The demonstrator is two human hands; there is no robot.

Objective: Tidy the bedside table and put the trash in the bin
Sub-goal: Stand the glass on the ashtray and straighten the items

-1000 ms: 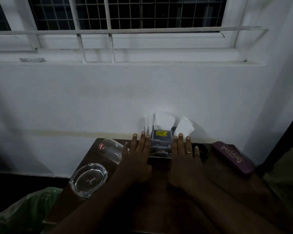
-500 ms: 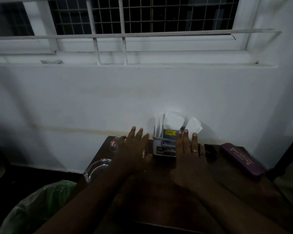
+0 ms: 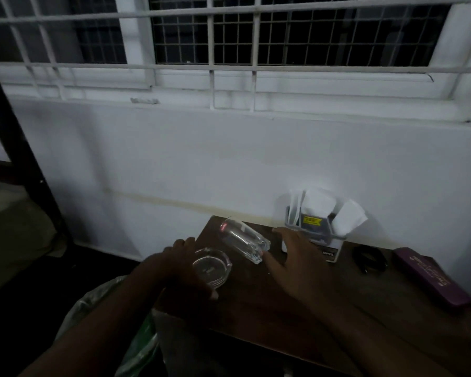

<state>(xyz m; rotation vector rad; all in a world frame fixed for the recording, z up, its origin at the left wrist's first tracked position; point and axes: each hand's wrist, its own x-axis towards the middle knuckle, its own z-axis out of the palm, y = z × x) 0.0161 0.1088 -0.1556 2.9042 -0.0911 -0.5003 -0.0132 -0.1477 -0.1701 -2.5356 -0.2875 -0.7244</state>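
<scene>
Bedside table (image 3: pixel 297 303) stands against white wall, under window. Left hand (image 3: pixel 180 270) curls round glass ashtray (image 3: pixel 212 268) at table's left edge; thumb at near rim, fingers at far rim. Right hand (image 3: pixel 297 257), fingers spread & straight, touches base of glass tumbler (image 3: pixel 244 242) lying on its side. Bin w/ green liner (image 3: pixel 136 346) below table's left edge. Organizer w/ papers (image 3: pixel 314 227) at wall.
</scene>
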